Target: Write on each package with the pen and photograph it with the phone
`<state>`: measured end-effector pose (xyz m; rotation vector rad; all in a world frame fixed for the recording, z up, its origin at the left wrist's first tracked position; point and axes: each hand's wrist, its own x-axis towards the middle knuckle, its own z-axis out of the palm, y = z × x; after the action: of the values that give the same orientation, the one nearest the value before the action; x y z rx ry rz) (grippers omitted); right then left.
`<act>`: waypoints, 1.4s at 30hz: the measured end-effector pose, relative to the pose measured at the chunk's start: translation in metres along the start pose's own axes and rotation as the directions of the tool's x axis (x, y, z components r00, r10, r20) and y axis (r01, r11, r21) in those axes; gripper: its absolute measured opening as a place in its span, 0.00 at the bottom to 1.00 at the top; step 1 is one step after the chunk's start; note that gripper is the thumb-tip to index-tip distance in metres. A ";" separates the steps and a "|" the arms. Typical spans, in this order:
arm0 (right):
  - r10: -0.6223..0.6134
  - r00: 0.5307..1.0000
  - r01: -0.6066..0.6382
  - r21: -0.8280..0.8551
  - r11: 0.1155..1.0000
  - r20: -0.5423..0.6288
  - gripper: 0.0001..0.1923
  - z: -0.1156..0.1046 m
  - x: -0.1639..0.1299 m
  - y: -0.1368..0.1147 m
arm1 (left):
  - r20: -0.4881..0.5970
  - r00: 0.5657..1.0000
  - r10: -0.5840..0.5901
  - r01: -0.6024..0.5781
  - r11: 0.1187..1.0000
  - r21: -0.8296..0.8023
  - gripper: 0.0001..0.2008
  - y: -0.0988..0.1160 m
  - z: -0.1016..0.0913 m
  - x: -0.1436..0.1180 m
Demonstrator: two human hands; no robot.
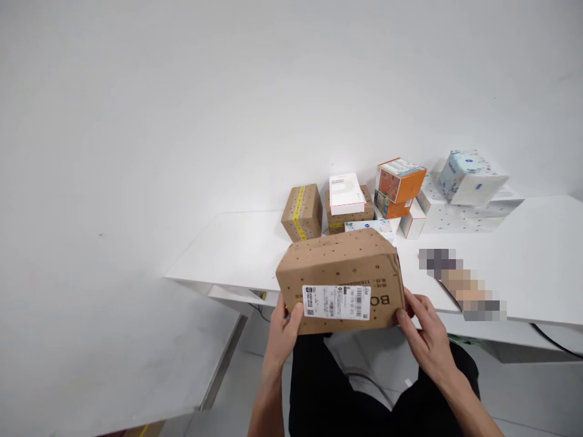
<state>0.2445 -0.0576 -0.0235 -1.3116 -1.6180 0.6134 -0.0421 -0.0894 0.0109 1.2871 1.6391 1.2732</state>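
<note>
Between my two hands is a brown cardboard box (337,267), held above my lap at the table's front edge. A white shipping label with barcodes is stuck on the side facing me, beside dark printed letters. My left hand (285,328) grips the box's lower left corner, thumb on the front face. At the lower right corner, my right hand (423,325) holds it with the thumb in front and the fingers partly hidden behind the edge. The box is tilted, and its underside is hidden.
On the white table (218,243) stand a taped carton (303,212), a white box (346,193) on another carton, stacked orange boxes (403,182), and a floral box (471,176) on a large white package (446,215). A blurred-out item (460,282) lies at right. A wall rises behind.
</note>
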 end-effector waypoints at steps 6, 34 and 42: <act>0.041 0.997 -0.043 -0.022 0.999 -0.067 0.22 0.000 -0.006 -0.012 | 0.066 0.998 -0.003 -0.003 0.995 0.103 0.28 0.022 -0.009 0.008; -0.105 0.911 0.389 -0.751 0.534 0.398 0.14 -0.003 0.085 0.073 | -0.207 0.969 0.132 -0.095 0.979 0.181 0.28 -0.003 0.047 0.023; -0.081 0.858 0.481 -0.739 0.472 0.507 0.15 -0.012 0.094 0.069 | -0.222 0.958 0.184 -0.145 0.973 0.179 0.25 -0.004 0.048 0.024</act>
<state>0.2882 0.0493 -0.0432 -1.5626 -2.6322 -0.2466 -0.0055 -0.0528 -0.0059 1.4393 1.8662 1.4674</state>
